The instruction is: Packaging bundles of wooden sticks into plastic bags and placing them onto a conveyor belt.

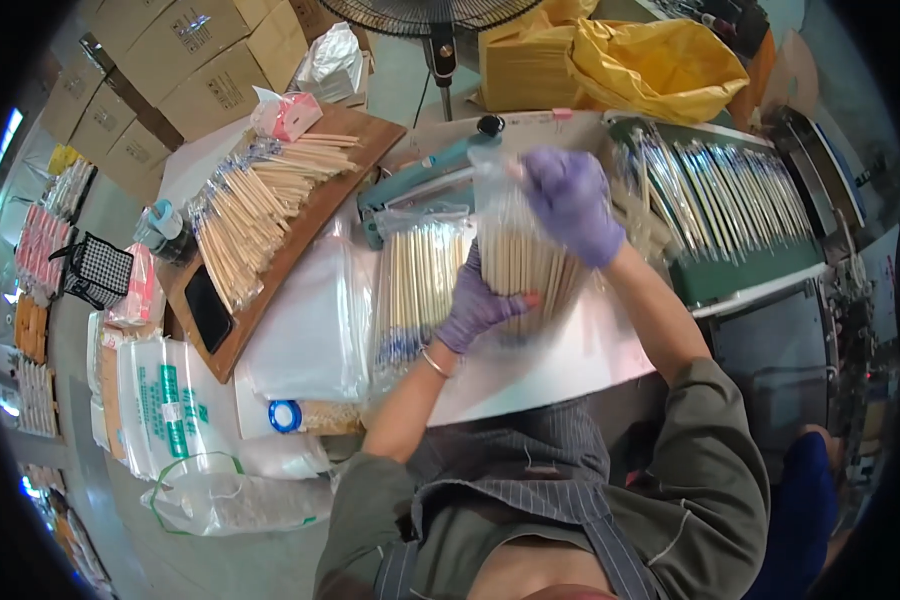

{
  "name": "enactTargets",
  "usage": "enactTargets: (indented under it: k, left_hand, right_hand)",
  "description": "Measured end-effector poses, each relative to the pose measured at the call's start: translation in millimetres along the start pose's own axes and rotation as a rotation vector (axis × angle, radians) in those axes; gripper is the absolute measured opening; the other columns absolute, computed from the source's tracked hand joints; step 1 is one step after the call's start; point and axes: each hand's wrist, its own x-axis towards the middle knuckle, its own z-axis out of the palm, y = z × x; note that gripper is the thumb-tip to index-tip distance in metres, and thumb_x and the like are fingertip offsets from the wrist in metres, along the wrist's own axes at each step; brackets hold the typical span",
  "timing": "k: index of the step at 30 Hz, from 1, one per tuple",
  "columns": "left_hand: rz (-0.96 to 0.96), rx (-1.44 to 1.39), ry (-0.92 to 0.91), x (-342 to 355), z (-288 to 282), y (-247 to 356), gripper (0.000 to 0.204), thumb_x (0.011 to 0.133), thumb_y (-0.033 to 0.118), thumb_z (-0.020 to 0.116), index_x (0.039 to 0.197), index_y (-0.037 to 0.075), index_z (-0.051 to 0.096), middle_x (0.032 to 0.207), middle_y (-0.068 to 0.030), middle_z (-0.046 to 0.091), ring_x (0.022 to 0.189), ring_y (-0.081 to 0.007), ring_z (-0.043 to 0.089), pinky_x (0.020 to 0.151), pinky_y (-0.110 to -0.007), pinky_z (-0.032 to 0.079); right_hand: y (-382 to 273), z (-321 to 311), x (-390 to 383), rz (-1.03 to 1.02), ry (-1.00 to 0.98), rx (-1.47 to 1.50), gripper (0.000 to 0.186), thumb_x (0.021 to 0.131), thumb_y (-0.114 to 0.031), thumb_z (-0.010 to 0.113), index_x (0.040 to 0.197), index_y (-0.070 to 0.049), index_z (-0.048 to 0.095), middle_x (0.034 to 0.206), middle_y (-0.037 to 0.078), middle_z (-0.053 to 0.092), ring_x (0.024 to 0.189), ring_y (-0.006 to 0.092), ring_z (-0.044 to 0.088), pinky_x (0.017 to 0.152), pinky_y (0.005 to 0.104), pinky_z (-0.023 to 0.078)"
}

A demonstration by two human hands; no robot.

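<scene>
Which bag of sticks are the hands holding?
The blurred bag, between the left hand and right hand; a similar bag lies on the table, to its left.

Your held bag (515, 250) looks like clear plastic, the loose sticks (240, 215) matt wood, their board (315, 212) smooth wood.

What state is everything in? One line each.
Clear plastic bag of pale slim sticks, held, motion-blurred
Purple-gloved left grip, clasping its lower left
Purple-gloved right grip, near its top; closure unclear
Black rectangular smartphone, lying flat, screen dark
Shiny yellow plastic bag, mouth open
Brown cardboard boxes, stacked
Brown flat board, bearing loose pale sticks
</scene>
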Motion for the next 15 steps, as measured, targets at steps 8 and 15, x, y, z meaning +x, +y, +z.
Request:
enactTargets:
  k: [8,15]
  left_hand:
    - [0.080,0.406,0.389,53.7,-36.5,-64.7,0.053,0.062,0.020,0.075,0.105,0.002,0.050,0.092,-0.0069,0.058,0.080,-0.0150,0.056,0.068,-0.028,0.047]
    - [-0.079,0.144,0.579,61.8,-72.1,-1.2,0.035,0.068,0.015,0.069,0.096,-0.001,0.054,0.084,-0.0083,0.061,0.069,-0.0163,0.059,0.062,-0.026,0.049]
  right_hand:
    - [63.0,156.5,96.4,0.453,0.367,0.523,0.030,0.080,-0.029,0.052,0.101,-0.008,0.048,0.090,0.016,0.057,0.082,0.0341,0.054,0.074,0.0390,0.041]
    - [131.3,177.8,65.4,0.648,0.244,1.010,0.012,0.079,-0.017,0.059,0.080,-0.004,0.059,0.069,0.000,0.056,0.065,0.0073,0.049,0.059,0.0211,0.040]
